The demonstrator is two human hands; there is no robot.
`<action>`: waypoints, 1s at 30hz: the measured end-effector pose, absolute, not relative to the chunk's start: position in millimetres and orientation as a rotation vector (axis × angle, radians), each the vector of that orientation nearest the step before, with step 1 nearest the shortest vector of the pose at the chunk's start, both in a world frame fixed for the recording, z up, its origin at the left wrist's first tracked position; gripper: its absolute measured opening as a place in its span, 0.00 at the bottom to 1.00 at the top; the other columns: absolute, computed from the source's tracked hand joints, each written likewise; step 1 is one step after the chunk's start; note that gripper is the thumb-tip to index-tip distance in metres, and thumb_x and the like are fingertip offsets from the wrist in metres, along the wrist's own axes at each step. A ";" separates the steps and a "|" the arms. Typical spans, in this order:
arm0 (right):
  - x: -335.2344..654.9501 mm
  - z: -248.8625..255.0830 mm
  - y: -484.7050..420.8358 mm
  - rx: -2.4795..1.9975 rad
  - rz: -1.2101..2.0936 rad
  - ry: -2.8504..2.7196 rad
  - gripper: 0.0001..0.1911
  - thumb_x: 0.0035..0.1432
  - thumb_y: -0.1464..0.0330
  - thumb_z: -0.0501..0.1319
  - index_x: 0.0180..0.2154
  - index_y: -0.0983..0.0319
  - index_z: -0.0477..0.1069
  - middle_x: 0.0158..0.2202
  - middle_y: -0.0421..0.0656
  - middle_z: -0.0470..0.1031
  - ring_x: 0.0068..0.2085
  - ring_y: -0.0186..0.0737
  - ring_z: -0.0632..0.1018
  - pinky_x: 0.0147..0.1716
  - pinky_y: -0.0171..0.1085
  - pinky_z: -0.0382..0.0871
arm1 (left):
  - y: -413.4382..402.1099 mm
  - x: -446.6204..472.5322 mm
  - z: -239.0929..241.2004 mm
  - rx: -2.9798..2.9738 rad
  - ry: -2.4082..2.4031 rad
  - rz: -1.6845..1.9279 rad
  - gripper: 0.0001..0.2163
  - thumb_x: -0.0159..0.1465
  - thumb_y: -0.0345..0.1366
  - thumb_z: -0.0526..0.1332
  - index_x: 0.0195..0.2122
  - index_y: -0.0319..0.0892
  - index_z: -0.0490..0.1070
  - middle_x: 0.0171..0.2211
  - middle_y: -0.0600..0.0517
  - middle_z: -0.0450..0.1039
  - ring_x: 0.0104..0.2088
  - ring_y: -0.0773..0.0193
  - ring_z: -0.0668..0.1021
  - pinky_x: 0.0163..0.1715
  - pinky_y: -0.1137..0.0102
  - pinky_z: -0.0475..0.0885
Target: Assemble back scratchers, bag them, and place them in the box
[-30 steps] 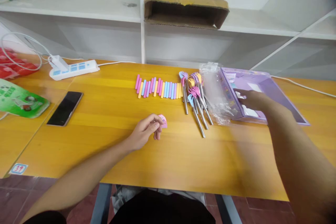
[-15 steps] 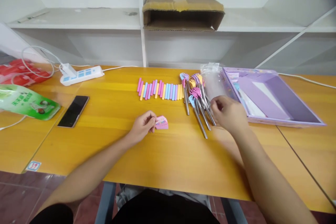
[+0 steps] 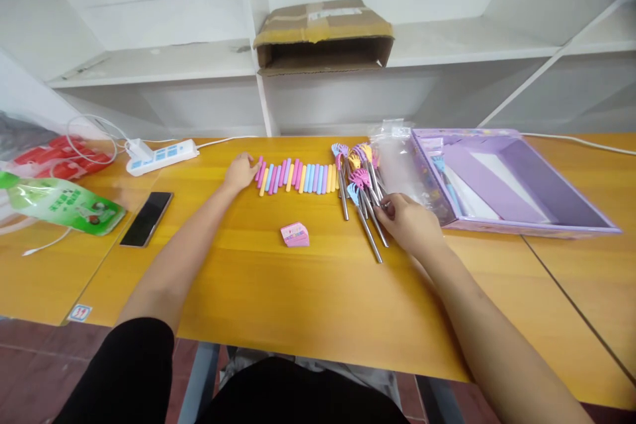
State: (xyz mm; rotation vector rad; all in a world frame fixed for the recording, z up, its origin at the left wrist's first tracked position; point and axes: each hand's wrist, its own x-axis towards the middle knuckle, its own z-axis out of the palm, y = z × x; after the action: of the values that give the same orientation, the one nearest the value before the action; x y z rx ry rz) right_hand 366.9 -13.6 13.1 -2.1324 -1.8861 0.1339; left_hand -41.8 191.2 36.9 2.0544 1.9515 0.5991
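My left hand [image 3: 240, 171] reaches to the left end of a row of pastel sticks [image 3: 298, 176] lying side by side on the yellow table [image 3: 322, 291]; its fingers curl at the pink stick on that end. My right hand [image 3: 408, 222] rests by a pile of metal rods with coloured hand-shaped tips [image 3: 362, 191], fingers closed on the lower ends of the rods. A small pink stack of cards [image 3: 295, 235] lies alone on the table between my arms.
A purple open box [image 3: 511, 182] with clear plastic wrap [image 3: 395, 156] beside it sits at the right. At the left are a black phone [image 3: 147, 218], a white power strip [image 3: 159, 156], a green packet [image 3: 64, 203] and red bags. A cardboard box [image 3: 322, 36] sits on the shelf.
My left hand let go of the pink card stack and moved up to the left end of the stick row. My right hand came from the purple box to the metal rods.
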 end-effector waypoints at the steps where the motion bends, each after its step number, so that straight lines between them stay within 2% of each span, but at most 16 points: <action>1: 367.0 12.4 -13.8 -2.134 0.134 -1.894 0.15 0.70 0.56 0.58 0.47 0.59 0.75 0.43 0.48 0.82 0.36 0.47 0.79 0.32 0.40 0.60 | 191.8 -40.3 32.8 2.034 1.978 0.584 0.12 0.71 0.44 0.64 0.47 0.39 0.76 0.49 0.39 0.81 0.50 0.52 0.79 0.53 0.63 0.71; 4: 365.8 10.9 -13.4 -2.146 0.118 -1.876 0.14 0.69 0.57 0.58 0.44 0.59 0.76 0.41 0.49 0.82 0.35 0.47 0.79 0.33 0.41 0.62 | 190.1 -38.2 27.9 1.977 2.025 0.535 0.12 0.69 0.44 0.64 0.44 0.41 0.78 0.44 0.42 0.84 0.48 0.53 0.81 0.50 0.65 0.72; 7: 365.3 10.8 -11.9 -2.121 0.121 -1.795 0.13 0.66 0.58 0.59 0.41 0.60 0.76 0.39 0.49 0.82 0.35 0.48 0.79 0.33 0.41 0.63 | 187.7 -42.1 35.4 1.943 2.042 0.502 0.09 0.64 0.42 0.67 0.40 0.43 0.80 0.39 0.45 0.85 0.46 0.53 0.82 0.47 0.66 0.73; 11: 368.0 14.5 -12.2 -1.955 0.182 -1.573 0.11 0.62 0.59 0.62 0.38 0.59 0.74 0.31 0.45 0.79 0.32 0.45 0.77 0.34 0.41 0.65 | 168.3 -50.4 55.6 1.924 2.055 0.549 0.08 0.62 0.39 0.65 0.38 0.42 0.80 0.39 0.44 0.85 0.44 0.52 0.83 0.46 0.65 0.73; 14: 366.5 23.2 -16.9 -1.717 0.268 -1.349 0.11 0.62 0.58 0.63 0.38 0.59 0.72 0.28 0.41 0.76 0.29 0.41 0.75 0.34 0.40 0.67 | 128.6 -49.8 65.4 1.967 1.987 0.615 0.08 0.64 0.38 0.62 0.41 0.41 0.77 0.41 0.46 0.84 0.42 0.56 0.82 0.45 0.67 0.73; 17: 357.9 36.5 -24.3 -1.460 0.392 -1.201 0.11 0.65 0.57 0.63 0.40 0.57 0.68 0.28 0.38 0.71 0.27 0.38 0.71 0.31 0.39 0.66 | 71.6 -40.3 64.4 2.077 1.702 0.596 0.04 0.63 0.36 0.63 0.39 0.44 0.71 0.33 0.52 0.80 0.34 0.60 0.79 0.38 0.68 0.72; 20: 344.0 47.5 -31.4 -1.280 0.601 -1.093 0.10 0.64 0.59 0.65 0.42 0.56 0.69 0.26 0.36 0.67 0.27 0.37 0.69 0.30 0.38 0.64 | 17.6 -24.7 56.6 2.090 1.463 0.579 0.07 0.63 0.36 0.63 0.40 0.47 0.65 0.29 0.56 0.74 0.29 0.60 0.78 0.31 0.68 0.69; 22: 333.1 50.0 -35.1 -1.183 0.895 -1.026 0.10 0.62 0.59 0.65 0.43 0.55 0.71 0.26 0.36 0.65 0.27 0.38 0.68 0.29 0.37 0.64 | -6.9 -15.3 51.2 2.088 1.397 0.554 0.07 0.68 0.38 0.62 0.43 0.48 0.64 0.33 0.55 0.75 0.33 0.58 0.80 0.33 0.67 0.70; 25: 315.5 45.3 -40.5 -1.057 1.314 -1.014 0.14 0.65 0.53 0.61 0.42 0.56 0.75 0.27 0.38 0.66 0.27 0.39 0.69 0.28 0.39 0.65 | -23.7 -9.4 44.8 2.157 1.306 0.562 0.06 0.73 0.39 0.59 0.49 0.47 0.66 0.42 0.49 0.79 0.40 0.57 0.82 0.40 0.64 0.73; 28: 299.2 34.9 -47.1 -1.031 1.433 -1.057 0.22 0.66 0.47 0.62 0.38 0.58 0.77 0.26 0.41 0.70 0.28 0.39 0.71 0.28 0.39 0.66 | -26.7 -12.8 39.4 2.220 1.212 0.614 0.08 0.76 0.39 0.56 0.54 0.46 0.68 0.46 0.47 0.79 0.43 0.57 0.81 0.45 0.63 0.73; 30: 291.4 28.8 -51.6 -1.023 1.425 -1.063 0.22 0.65 0.46 0.64 0.37 0.59 0.78 0.26 0.41 0.72 0.27 0.38 0.71 0.28 0.39 0.65 | -26.9 -16.2 35.9 2.238 1.146 0.651 0.09 0.77 0.39 0.56 0.55 0.46 0.69 0.47 0.47 0.79 0.44 0.57 0.81 0.47 0.63 0.73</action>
State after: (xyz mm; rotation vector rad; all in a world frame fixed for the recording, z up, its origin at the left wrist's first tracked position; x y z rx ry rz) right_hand 291.4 -51.6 28.8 -1.0234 -1.0634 1.4251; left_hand -16.2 -26.9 35.9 2.2380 1.1459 0.6506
